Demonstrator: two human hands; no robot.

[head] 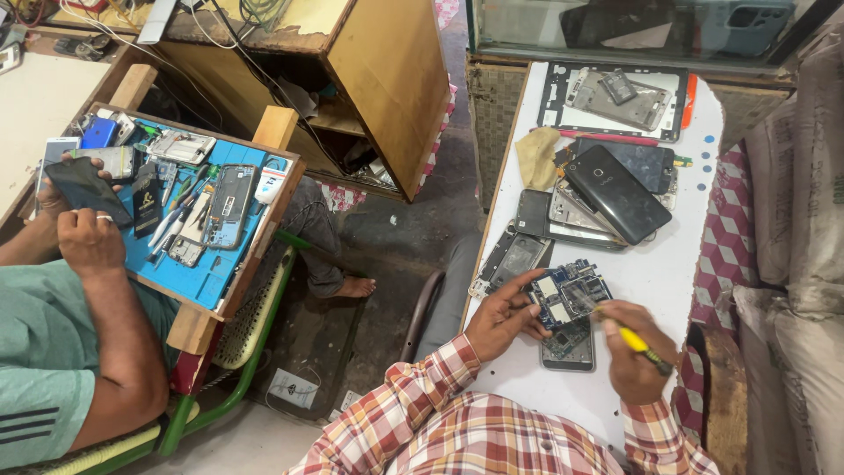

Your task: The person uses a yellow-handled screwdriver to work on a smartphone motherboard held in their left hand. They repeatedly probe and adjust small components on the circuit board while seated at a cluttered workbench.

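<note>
Circuitry fills the lower middle of the frame: a blue circuit board (pixel 567 295) with pale shielded blocks, held over the white table (pixel 615 387). The person's left hand (pixel 503 318) props it from its left edge, fingers curled under and around the board so that it sits tilted above an opened phone body (pixel 568 345) lying just below it. The right hand (pixel 635 352) is closed around a yellow-handled screwdriver (pixel 635 342), whose thin shaft reaches left across to the board's right side; whether the tip actually sits in a screw or only rests on the surface is too small to tell.

By the look of it, the step in hand is working a fastener or a part loose on the board. The next move would call for a steady left-hand hold and a light, exact press of the tip, since the board is propped rather than lying flat.

Further up the table lies a heap of phones and backs, with a black phone (pixel 618 193) on top, a yellowish cloth (pixel 536 157) beside them and a stripped frame (pixel 615 98) at the far end.

At the left of the frame, another person in a green shirt holds a dark phone (pixel 83 189) over a blue work mat (pixel 207 264) crowded with tools and parts.
</note>
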